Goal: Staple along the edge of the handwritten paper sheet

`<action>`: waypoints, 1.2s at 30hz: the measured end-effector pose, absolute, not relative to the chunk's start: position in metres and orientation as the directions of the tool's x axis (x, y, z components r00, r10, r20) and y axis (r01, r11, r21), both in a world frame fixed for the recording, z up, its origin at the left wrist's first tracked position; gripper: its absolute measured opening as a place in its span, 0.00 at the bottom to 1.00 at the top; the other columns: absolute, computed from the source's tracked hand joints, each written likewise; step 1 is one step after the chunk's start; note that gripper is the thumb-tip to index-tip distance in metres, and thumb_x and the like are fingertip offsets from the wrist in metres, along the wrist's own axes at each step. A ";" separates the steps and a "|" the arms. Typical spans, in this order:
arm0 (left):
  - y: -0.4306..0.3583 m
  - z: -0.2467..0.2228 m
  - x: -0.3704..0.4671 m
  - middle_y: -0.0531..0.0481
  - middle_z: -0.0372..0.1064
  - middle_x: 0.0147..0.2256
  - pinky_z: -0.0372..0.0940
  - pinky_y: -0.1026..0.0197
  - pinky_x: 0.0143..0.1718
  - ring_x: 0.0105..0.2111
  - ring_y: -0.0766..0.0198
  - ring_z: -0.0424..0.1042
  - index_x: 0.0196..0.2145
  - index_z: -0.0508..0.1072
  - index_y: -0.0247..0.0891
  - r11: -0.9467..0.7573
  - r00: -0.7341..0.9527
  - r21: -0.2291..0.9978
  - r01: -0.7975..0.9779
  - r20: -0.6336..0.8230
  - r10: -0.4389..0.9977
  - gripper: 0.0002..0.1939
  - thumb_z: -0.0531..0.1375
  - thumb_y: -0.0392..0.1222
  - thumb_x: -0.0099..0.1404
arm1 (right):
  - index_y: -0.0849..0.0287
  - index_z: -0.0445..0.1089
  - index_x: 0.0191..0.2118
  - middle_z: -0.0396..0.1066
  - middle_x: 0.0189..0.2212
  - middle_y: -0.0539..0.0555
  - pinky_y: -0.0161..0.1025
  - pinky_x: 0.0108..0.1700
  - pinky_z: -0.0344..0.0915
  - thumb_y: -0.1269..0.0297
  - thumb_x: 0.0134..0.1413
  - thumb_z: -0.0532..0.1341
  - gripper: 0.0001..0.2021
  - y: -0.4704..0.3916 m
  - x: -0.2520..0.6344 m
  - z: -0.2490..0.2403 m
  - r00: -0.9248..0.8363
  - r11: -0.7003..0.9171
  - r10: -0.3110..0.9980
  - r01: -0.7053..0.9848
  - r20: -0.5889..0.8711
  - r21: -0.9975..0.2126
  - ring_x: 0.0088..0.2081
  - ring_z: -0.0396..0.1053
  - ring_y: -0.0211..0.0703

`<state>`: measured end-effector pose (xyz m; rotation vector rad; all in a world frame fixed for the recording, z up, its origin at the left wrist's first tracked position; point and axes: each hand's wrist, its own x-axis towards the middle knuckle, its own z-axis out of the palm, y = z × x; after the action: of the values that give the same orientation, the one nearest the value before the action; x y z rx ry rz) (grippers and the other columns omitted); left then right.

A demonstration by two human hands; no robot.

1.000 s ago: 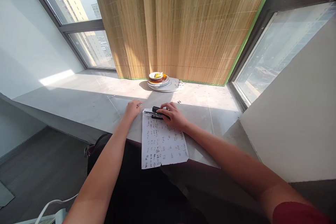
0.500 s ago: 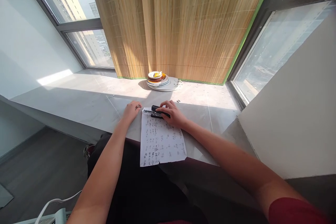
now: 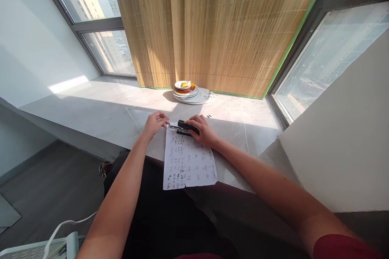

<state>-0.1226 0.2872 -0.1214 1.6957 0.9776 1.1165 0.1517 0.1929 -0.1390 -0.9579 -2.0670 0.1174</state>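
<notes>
A black stapler (image 3: 189,126) lies across the top of a sheet of handwritten paper (image 3: 188,162). Its upper arm is lifted from its base, and a shiny metal strip sticks out to the left. My right hand (image 3: 202,130) is wrapped over the right end of the stapler, holding it against the sheet. At the tip of the metal strip, beside the paper's top left corner, my left hand (image 3: 155,124) has its fingers pinched together. Whatever lies between those fingertips is too small to make out. The paper's lower part hangs over the ledge's front edge.
The sheet lies on a pale tiled window ledge (image 3: 100,117). Behind the hands stands a stack of plates and bowls (image 3: 186,92) in front of a bamboo blind (image 3: 212,32). A white basket (image 3: 33,251) with a white cable is at the lower left.
My left hand has moved up and right, bringing its fingertips to the stapler's metal strip. My right hand keeps its grip on the stapler. The whole view has shifted slightly.
</notes>
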 end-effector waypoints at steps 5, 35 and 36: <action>0.288 -0.121 -0.122 0.41 0.77 0.35 0.72 0.58 0.29 0.31 0.58 0.76 0.37 0.70 0.37 -0.296 0.292 0.952 0.075 0.262 0.920 0.30 0.74 0.65 0.57 | 0.50 0.71 0.60 0.69 0.52 0.59 0.57 0.58 0.67 0.69 0.67 0.61 0.18 0.192 0.152 -0.139 -0.358 0.708 0.664 0.583 0.656 -0.398 0.51 0.63 0.56; 0.273 -0.113 -0.116 0.46 0.80 0.44 0.67 0.53 0.43 0.46 0.49 0.75 0.44 0.81 0.42 -0.588 0.596 0.687 0.427 0.275 0.755 0.14 0.68 0.52 0.64 | 0.49 0.71 0.60 0.69 0.52 0.59 0.58 0.58 0.67 0.69 0.68 0.60 0.18 0.192 0.151 -0.139 -0.350 0.703 0.668 0.588 0.657 -0.400 0.51 0.64 0.57; 0.273 -0.113 -0.116 0.46 0.80 0.43 0.68 0.52 0.44 0.46 0.48 0.75 0.42 0.82 0.43 -0.591 0.595 0.687 0.424 0.281 0.753 0.13 0.68 0.52 0.64 | 0.49 0.71 0.60 0.69 0.52 0.59 0.59 0.58 0.67 0.69 0.68 0.60 0.19 0.192 0.151 -0.139 -0.349 0.700 0.671 0.588 0.654 -0.404 0.51 0.64 0.57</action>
<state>-0.1158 0.2728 -0.1133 2.2556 0.9294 0.7609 0.1512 0.1921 -0.1386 -0.9615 -2.0535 0.1225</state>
